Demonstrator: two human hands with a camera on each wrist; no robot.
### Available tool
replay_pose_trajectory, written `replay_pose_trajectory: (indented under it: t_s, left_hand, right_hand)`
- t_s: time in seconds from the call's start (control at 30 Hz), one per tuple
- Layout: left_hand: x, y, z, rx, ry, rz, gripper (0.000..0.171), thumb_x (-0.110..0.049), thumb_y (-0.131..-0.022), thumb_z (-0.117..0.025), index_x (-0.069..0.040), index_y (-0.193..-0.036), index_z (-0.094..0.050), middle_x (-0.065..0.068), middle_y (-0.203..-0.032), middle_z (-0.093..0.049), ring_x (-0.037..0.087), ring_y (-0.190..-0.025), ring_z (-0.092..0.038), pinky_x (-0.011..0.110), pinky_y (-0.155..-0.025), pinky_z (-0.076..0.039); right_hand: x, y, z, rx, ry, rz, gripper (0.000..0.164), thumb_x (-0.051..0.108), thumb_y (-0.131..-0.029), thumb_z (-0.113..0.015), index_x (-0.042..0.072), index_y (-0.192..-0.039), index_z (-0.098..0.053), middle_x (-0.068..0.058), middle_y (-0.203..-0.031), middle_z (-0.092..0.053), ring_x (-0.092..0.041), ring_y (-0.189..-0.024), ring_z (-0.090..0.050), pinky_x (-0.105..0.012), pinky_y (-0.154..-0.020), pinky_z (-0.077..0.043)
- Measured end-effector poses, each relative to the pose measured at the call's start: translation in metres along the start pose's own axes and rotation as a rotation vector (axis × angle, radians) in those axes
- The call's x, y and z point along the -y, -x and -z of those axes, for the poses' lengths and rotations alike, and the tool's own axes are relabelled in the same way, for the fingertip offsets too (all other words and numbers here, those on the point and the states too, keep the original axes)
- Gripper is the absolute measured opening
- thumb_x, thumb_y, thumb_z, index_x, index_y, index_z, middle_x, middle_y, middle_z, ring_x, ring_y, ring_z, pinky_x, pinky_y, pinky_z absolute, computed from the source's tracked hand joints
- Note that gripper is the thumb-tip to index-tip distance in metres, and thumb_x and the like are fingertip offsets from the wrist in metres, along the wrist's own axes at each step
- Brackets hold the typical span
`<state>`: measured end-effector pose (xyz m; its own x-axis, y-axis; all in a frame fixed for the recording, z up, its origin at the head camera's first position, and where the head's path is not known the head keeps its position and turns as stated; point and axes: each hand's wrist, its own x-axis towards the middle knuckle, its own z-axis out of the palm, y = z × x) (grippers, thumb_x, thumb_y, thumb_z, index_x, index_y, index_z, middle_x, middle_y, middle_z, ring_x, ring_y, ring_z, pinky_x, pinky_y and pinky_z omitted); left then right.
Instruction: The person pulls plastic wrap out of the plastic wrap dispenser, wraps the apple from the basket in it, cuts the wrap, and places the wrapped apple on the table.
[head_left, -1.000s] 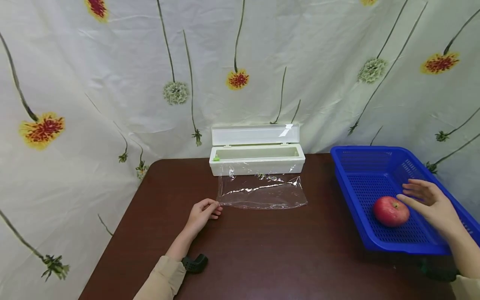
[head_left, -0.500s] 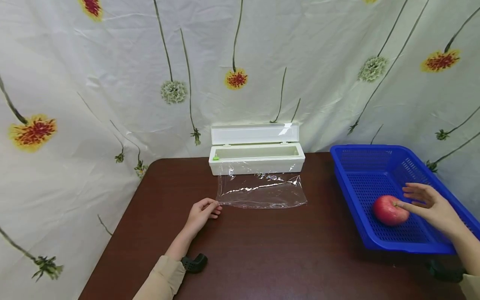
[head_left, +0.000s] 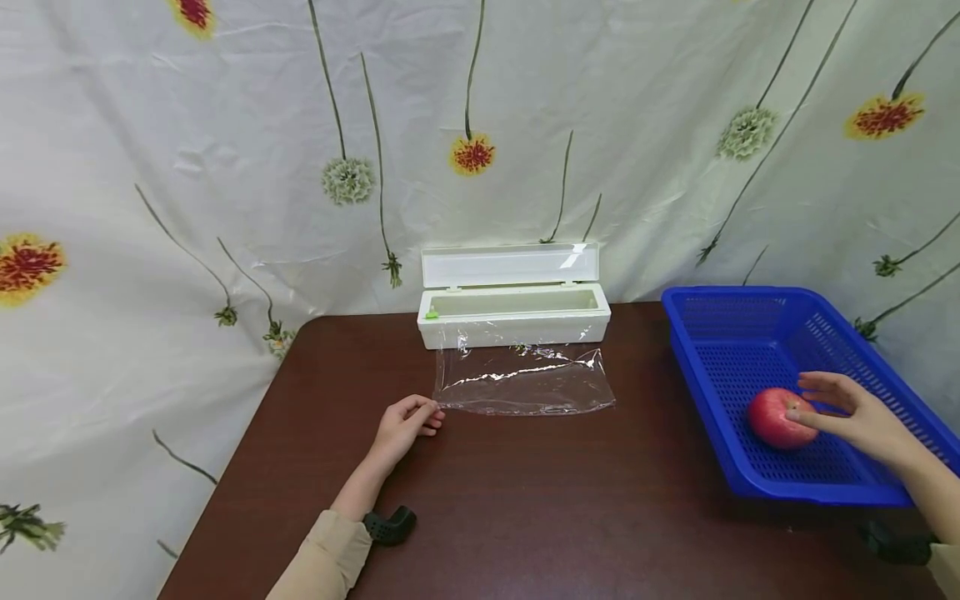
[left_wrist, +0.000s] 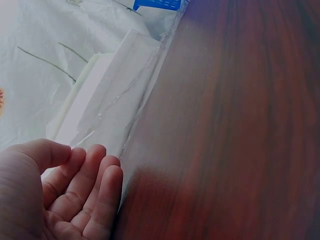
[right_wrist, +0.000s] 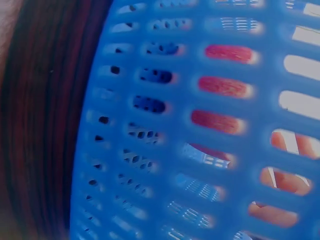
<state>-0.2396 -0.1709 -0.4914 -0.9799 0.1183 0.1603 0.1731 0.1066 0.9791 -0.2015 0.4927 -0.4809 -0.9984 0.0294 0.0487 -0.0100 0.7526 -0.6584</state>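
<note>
Head view: the left hand [head_left: 406, 423] pinches the film [head_left: 525, 392]; the right hand [head_left: 862, 417] is loose by the apple [head_left: 771, 422] in the basket [head_left: 817, 492]. Left wrist: the film spreads past that hand. Right wrist: the apple shows through the basket.

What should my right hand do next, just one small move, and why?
I'd probably close the right hand gently around the apple. In the head view its thumb already overlaps the apple, but its fingers aren't curled round it, and the apple sits inside the blue basket. Meanwhile, the left hand pinches the clear film at a corner.
</note>
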Motion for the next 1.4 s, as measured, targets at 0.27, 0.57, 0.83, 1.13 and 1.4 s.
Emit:
replay_pose_trajectory:
  t_s: [0.27,0.57,0.83,1.13,1.4]
  left_hand:
    - [-0.004,-0.002,-0.001,-0.021,-0.032,0.125,0.020,-0.009,-0.095,-0.055,0.009,-0.096,-0.062,0.019,-0.087,-0.066,0.018,-0.073,-0.065,0.029,-0.066,-0.055]
    - [-0.005,-0.001,0.000,-0.015,-0.043,0.114,0.019,-0.010,-0.095,-0.055,0.008,-0.096,-0.062,0.016,-0.086,-0.066,0.016,-0.073,-0.065,0.028,-0.066,-0.055]
    - [-0.004,0.000,-0.001,-0.013,-0.045,0.113,0.019,-0.011,-0.095,-0.055,0.008,-0.095,-0.062,0.016,-0.086,-0.066,0.017,-0.072,-0.065,0.028,-0.066,-0.055]
    - [-0.004,-0.001,0.000,-0.011,-0.053,0.118,0.020,-0.010,-0.095,-0.055,0.009,-0.096,-0.062,0.016,-0.086,-0.066,0.017,-0.073,-0.065,0.028,-0.066,-0.055]
    - [-0.006,-0.001,0.000,-0.006,-0.055,0.114,0.020,-0.010,-0.095,-0.054,0.008,-0.096,-0.062,0.017,-0.086,-0.066,0.018,-0.073,-0.065,0.028,-0.066,-0.055]
  right_hand:
    - [0.031,0.008,0.000,-0.024,0.057,-0.003,0.084,0.041,-0.082,-0.071,-0.005,-0.139,-0.029,-0.029,-0.134,-0.038,-0.047,-0.117,-0.036,-0.067,-0.084,-0.032]
    - [0.093,0.031,0.014,0.074,0.033,0.075,0.063,0.022,-0.086,-0.068,-0.009,-0.132,-0.038,-0.031,-0.127,-0.042,0.005,-0.100,-0.037,-0.019,-0.071,-0.041]
    - [0.092,0.031,0.013,0.116,0.028,0.087,0.063,0.019,-0.085,-0.069,-0.011,-0.131,-0.037,-0.032,-0.126,-0.042,-0.017,-0.105,-0.043,-0.011,-0.066,-0.040]
    - [0.092,0.029,0.011,0.141,0.046,0.102,0.064,0.015,-0.082,-0.072,-0.011,-0.130,-0.039,-0.033,-0.124,-0.044,-0.039,-0.107,-0.044,-0.015,-0.067,-0.043]
    - [0.094,0.029,0.011,0.161,0.022,0.099,0.066,0.013,-0.081,-0.073,-0.013,-0.129,-0.036,-0.035,-0.125,-0.041,-0.054,-0.110,-0.039,-0.017,-0.065,-0.043]
